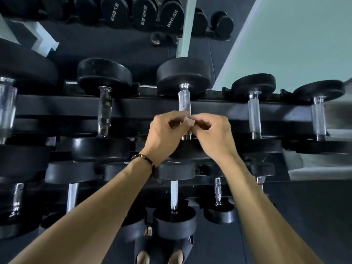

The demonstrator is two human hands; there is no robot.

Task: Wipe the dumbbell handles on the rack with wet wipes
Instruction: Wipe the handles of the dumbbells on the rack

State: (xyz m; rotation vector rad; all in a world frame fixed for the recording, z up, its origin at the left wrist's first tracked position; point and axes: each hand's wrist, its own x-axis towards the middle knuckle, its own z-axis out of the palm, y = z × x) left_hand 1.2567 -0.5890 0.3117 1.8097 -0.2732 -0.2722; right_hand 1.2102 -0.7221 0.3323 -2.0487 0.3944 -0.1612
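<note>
A black dumbbell with a knurled silver handle [184, 101] lies on the top tier of the black rack [144, 107], in the middle of the view. My left hand [163, 134] and my right hand [213, 136] meet fingertip to fingertip over the lower half of that handle. Between the fingertips both pinch a small pale piece, apparently a wet wipe [188, 121]; most of it is hidden by the fingers. My left wrist wears a dark bead bracelet.
More dumbbells lie on the same tier to the left [104, 109] and to the right [254, 115], [318, 117]. Smaller ones sit on the lower tier [174, 195]. A mirror [114, 40] behind reflects the weights. My sandalled feet [162, 252] stand below.
</note>
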